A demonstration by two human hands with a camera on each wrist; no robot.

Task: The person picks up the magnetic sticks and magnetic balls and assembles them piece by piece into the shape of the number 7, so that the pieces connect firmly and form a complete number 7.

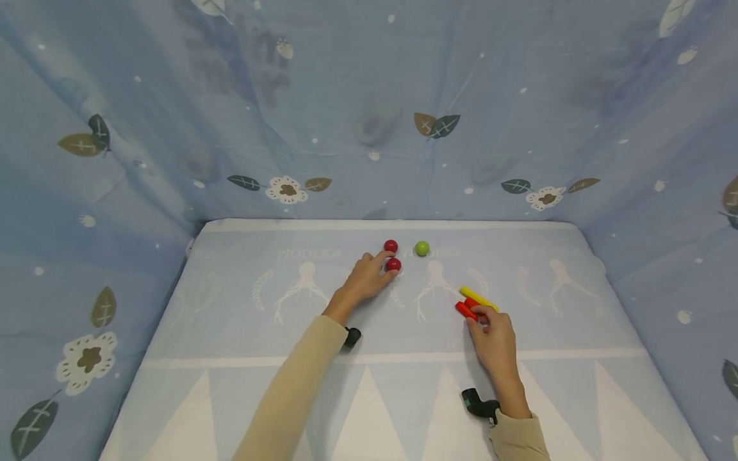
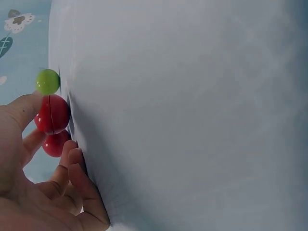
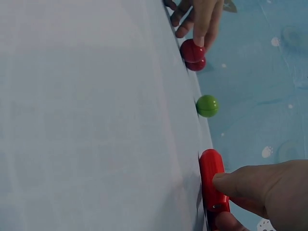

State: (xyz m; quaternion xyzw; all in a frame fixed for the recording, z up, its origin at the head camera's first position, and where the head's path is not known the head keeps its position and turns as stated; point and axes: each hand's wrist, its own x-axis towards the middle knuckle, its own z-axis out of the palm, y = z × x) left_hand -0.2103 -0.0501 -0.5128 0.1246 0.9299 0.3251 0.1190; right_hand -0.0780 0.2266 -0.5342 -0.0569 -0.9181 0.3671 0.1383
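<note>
In the head view my left hand [image 1: 366,279] pinches the nearer red ball [image 1: 394,264] between thumb and forefinger, its other fingers loosely bent in the left wrist view. A second red ball [image 1: 391,246] sits just behind it, and a green ball [image 1: 422,248] lies to the right. My right hand [image 1: 494,339] pinches a short red stick [image 1: 464,310] at its near end. Beside that stick lie another red stick [image 1: 471,301], partly covered, and a longer yellow stick [image 1: 478,298]. The right wrist view shows the thumb pressed on the red stick [image 3: 211,175].
All of it lies on a table with a pale blue and white patterned cloth [image 1: 323,307]. Blue printed curtains [image 1: 369,128] stand behind the table and at both sides. A black wrist device [image 1: 478,404] is by the right wrist.
</note>
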